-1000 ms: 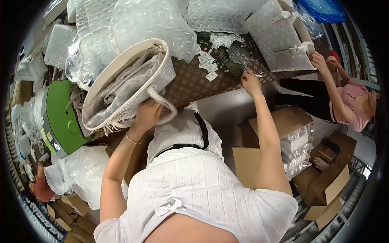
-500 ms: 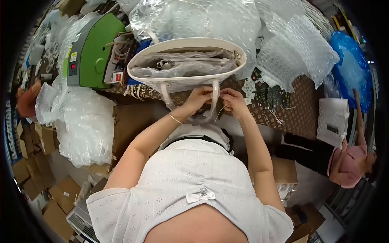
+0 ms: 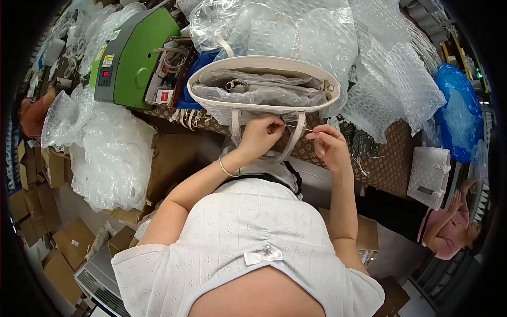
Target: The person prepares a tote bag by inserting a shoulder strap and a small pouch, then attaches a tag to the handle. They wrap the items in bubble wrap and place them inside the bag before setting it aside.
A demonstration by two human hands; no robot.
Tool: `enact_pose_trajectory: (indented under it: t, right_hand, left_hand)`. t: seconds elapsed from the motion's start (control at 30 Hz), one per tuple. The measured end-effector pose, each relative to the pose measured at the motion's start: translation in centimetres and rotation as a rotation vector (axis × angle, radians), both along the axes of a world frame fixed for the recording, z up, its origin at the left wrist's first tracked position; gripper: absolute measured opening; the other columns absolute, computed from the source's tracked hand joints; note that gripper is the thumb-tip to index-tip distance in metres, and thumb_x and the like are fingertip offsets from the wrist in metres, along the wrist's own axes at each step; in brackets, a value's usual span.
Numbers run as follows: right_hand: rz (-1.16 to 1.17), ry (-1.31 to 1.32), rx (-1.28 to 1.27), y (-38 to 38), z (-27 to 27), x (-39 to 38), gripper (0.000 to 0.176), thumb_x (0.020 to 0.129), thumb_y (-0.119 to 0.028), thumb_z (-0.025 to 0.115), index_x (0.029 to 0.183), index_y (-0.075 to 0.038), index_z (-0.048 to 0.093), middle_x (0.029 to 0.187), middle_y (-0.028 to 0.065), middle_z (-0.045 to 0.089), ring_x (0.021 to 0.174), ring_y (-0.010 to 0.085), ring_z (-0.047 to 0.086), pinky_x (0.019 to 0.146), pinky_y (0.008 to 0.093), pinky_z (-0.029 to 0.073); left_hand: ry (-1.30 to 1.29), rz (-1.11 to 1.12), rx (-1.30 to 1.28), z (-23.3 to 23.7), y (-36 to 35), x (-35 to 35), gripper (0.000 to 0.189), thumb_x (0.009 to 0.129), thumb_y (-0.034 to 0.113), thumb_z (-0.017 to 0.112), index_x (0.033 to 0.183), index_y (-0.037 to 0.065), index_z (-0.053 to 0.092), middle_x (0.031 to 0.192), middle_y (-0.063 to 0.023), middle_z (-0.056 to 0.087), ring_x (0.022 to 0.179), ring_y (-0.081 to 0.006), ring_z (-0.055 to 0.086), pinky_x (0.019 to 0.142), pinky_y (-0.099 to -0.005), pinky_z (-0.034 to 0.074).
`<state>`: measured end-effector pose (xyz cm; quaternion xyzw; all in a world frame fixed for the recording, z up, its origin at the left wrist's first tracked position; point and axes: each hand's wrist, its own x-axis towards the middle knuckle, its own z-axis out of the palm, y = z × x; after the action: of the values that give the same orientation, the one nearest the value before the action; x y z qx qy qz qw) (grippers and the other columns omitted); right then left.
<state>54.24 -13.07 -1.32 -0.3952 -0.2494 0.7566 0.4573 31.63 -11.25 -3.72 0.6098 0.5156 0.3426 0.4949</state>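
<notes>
Right fingers (image 3: pixel 328 136) pinched the string (image 3: pixel 300 128); left fingers (image 3: pixel 271 126) curled by the handle (image 3: pixel 296 136), hold unclear. A hard tug risked snapping the string or tipping the bag (image 3: pixel 264 109).

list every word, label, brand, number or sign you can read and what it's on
Nothing reads for certain.
Green machine: digits on red display too blurred; yellow label too small.
White box: red mark too small.
Dark tags: too small to read.
Carton: white label too small.
Bag: no readable text.
</notes>
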Motion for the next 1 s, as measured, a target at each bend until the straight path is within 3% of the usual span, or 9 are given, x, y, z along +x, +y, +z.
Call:
enact_pose_trajectory:
  t: [0.07,0.23,0.3,0.37,0.47,0.57,0.73,0.83,1.0]
  right_hand:
    - [-0.021,0.149,-0.008,-0.2,1.8,0.2,0.016,0.087,-0.003,0.052,0.099,0.003,0.061,0.087,0.0153,0.066,0.055,0.0111,0.058,0.046,0.0228,0.046]
    - [-0.029,-0.231,0.183,0.6,4.1,-0.9,0.015,0.084,-0.003,0.059,0.096,0.004,0.063,0.094,0.0188,0.067,0.059,0.0144,0.062,0.05,0.0258,0.052]
    - [-0.075,-0.42,0.216,0.8,4.9,-2.0,0.013,0.083,-0.001,0.06,0.094,0.004,0.063,0.09,0.0178,0.067,0.061,0.0145,0.063,0.052,0.0257,0.053]
    - [-0.093,-0.393,0.208,0.6,5.1,-2.6,0.012,0.083,-0.001,0.061,0.093,0.004,0.063,0.09,0.0174,0.067,0.061,0.0144,0.064,0.053,0.0254,0.053]
    - [-0.107,-0.338,0.184,0.4,5.1,-2.8,0.011,0.082,-0.002,0.061,0.091,0.004,0.064,0.089,0.0167,0.068,0.062,0.014,0.064,0.055,0.0246,0.053]
    - [-0.168,-0.871,0.307,-0.1,4.2,-2.9,0.012,0.086,-0.003,0.058,0.097,0.002,0.061,0.08,0.0103,0.065,0.061,0.0116,0.06,0.054,0.0228,0.049]
    - [-0.198,-0.801,0.421,0.2,2.3,-2.3,0.019,0.087,-0.004,0.057,0.105,0.001,0.056,0.076,0.0056,0.057,0.058,0.01,0.054,0.052,0.0222,0.043]
    - [-0.171,0.001,0.292,0.5,1.4,-2.4,0.025,0.088,-0.003,0.057,0.112,0.0,0.052,0.076,0.0042,0.053,0.056,0.0091,0.049,0.05,0.0231,0.041]
    - [-0.141,-0.094,0.302,0.6,5.1,-2.7,0.018,0.087,-0.003,0.057,0.104,0.001,0.056,0.075,0.0051,0.055,0.056,0.0101,0.051,0.051,0.023,0.042]
  left_hand:
    - [0.077,-0.027,0.249,2.0,0.0,-0.6,0.01,0.08,0.003,0.063,0.09,-0.001,0.063,0.082,-0.0079,0.063,0.068,-0.0138,0.062,0.061,-0.0247,0.05]
    - [0.133,-0.113,0.521,5.7,1.3,-0.2,0.01,0.079,0.003,0.064,0.088,-0.001,0.063,0.079,-0.0089,0.06,0.068,-0.0149,0.062,0.059,-0.0246,0.049]
    - [0.078,-0.164,0.437,6.8,1.8,-0.1,0.009,0.081,0.003,0.063,0.089,-0.001,0.063,0.079,-0.0071,0.06,0.07,-0.0131,0.062,0.061,-0.0235,0.05]
    - [0.054,-0.197,0.397,6.9,1.9,0.0,0.009,0.081,0.003,0.063,0.089,-0.002,0.063,0.078,-0.0062,0.06,0.071,-0.0122,0.062,0.062,-0.0229,0.05]
    - [-0.313,-0.151,-0.048,6.3,1.8,-0.2,0.008,0.084,0.004,0.061,0.089,-0.003,0.062,0.081,-0.0038,0.06,0.074,-0.011,0.061,0.067,-0.0227,0.051]
    - [-0.482,-0.12,-0.239,6.0,1.9,-1.0,0.009,0.086,0.005,0.06,0.089,-0.003,0.062,0.084,-0.0031,0.06,0.076,-0.0112,0.06,0.07,-0.0231,0.051]
    - [-0.574,-0.077,-0.326,5.9,1.4,-1.1,0.009,0.086,0.006,0.061,0.089,-0.002,0.063,0.088,-0.004,0.061,0.077,-0.0119,0.061,0.072,-0.0233,0.051]
    - [-0.541,-0.081,-0.309,6.0,1.3,-0.9,0.009,0.086,0.006,0.06,0.089,-0.002,0.063,0.087,-0.0041,0.061,0.077,-0.0117,0.06,0.072,-0.0231,0.051]
    - [-0.511,-0.053,-0.325,6.1,1.2,-0.5,0.009,0.087,0.007,0.06,0.09,-0.001,0.063,0.088,-0.0042,0.062,0.076,-0.012,0.061,0.072,-0.023,0.051]
